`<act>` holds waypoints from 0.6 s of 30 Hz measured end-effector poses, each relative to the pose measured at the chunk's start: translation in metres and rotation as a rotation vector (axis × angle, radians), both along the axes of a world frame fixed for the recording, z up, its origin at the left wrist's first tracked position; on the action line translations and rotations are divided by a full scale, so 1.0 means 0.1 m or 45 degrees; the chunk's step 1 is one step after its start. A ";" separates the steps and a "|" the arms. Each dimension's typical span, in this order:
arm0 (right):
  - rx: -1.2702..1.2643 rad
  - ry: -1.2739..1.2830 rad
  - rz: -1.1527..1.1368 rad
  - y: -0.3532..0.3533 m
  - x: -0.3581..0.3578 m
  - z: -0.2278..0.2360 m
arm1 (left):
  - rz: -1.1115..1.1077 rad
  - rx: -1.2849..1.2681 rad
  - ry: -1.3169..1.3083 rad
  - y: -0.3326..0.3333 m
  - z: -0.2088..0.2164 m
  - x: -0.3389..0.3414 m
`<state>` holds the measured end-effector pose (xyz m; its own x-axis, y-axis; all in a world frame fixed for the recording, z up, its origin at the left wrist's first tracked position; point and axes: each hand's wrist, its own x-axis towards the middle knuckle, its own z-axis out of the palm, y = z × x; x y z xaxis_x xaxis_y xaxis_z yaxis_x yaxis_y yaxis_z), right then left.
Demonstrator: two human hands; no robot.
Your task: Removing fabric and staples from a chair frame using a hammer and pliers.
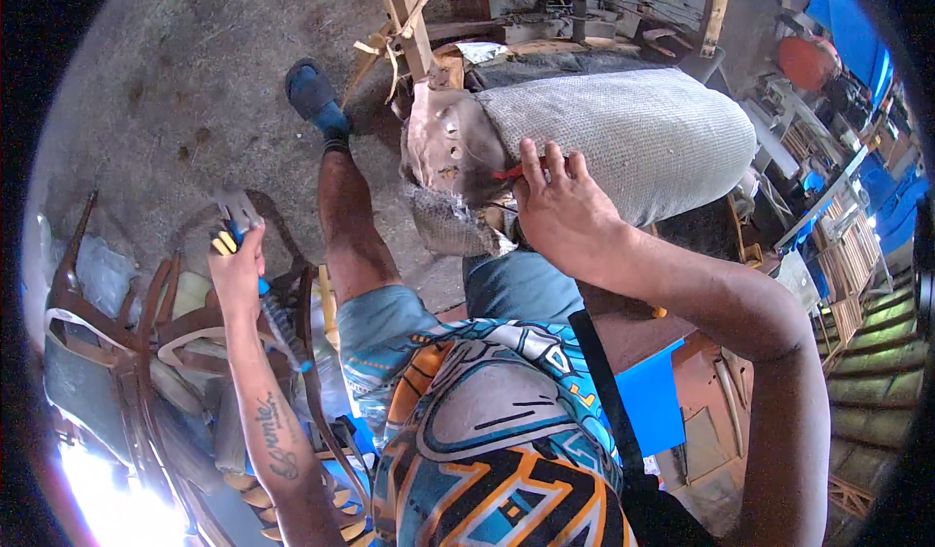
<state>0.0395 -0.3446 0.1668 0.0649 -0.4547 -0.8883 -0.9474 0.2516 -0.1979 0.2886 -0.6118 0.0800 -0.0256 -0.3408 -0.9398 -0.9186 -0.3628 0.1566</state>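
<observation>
Two hands raised | left hand [237, 272] – grips pliers [232, 224] | right hand [557, 214] – pinches red tool [508, 172] against cushion [623, 138]

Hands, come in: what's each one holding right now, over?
Left hand shut on pliers, raised aside. Right hand gripping a red tool at the grey cushion. Torn fabric hangs beneath.

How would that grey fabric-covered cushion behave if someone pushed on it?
The grey cushion looks plump and rounded, so it would probably give softly. Its coarse weave likely grips rather than slips under the right hand. Being bulky, it is probably awkward more than heavy.
</observation>
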 end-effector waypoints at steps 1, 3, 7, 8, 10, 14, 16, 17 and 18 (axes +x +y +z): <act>0.031 0.047 0.002 -0.04 0.04 0.00 | 0.007 -0.007 -0.001 0.03 0.01 0.08; 0.073 0.081 0.056 -0.14 0.10 0.06 | -0.693 -0.652 0.276 0.15 -0.02 0.25; 0.192 0.095 0.177 -0.22 0.01 0.10 | -0.606 -0.181 0.038 0.48 0.17 0.04; 0.235 0.070 0.228 -0.23 -0.03 0.11 | -0.589 -0.142 0.042 0.60 0.14 0.08; 0.229 0.017 0.159 -0.25 0.00 0.07 | -0.657 -0.131 0.003 0.84 0.03 0.32; 0.309 -0.117 0.067 -0.29 -0.03 0.13 | -0.773 -0.265 -0.037 1.15 -0.05 0.36; 0.385 -0.185 0.038 -0.31 -0.03 0.16 | -0.812 -0.327 -0.005 1.19 -0.09 0.40; 0.415 -0.187 0.013 -0.32 -0.04 0.16 | -0.861 -0.392 0.030 1.20 -0.10 0.42; 0.445 -0.182 -0.012 -0.34 -0.05 0.16 | -0.852 -0.394 0.028 1.20 -0.10 0.42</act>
